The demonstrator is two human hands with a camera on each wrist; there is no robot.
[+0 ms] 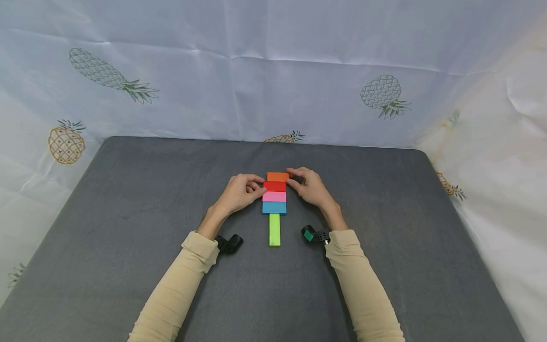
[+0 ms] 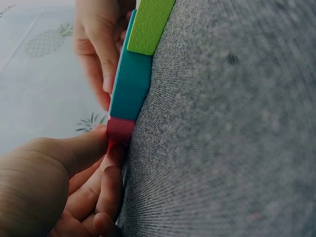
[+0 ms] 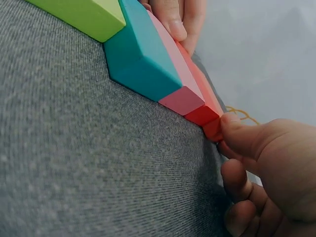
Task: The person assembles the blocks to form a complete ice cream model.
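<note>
Flat coloured blocks lie in a column at the middle of the table. From the far end come an orange block, a red block, a pink block and a blue block, all crosswise and side by side. A lime green block runs lengthwise from the blue one toward the person. My left hand pinches the red block's left end between thumb and index finger. With thumb and index finger, my right hand holds the right end of the orange block, which sits slightly right of the red one.
The dark grey table extends on all sides of the blocks. Behind it hangs a pale cloth printed with pineapples. A black strap sits at the left wrist and another black strap at the right.
</note>
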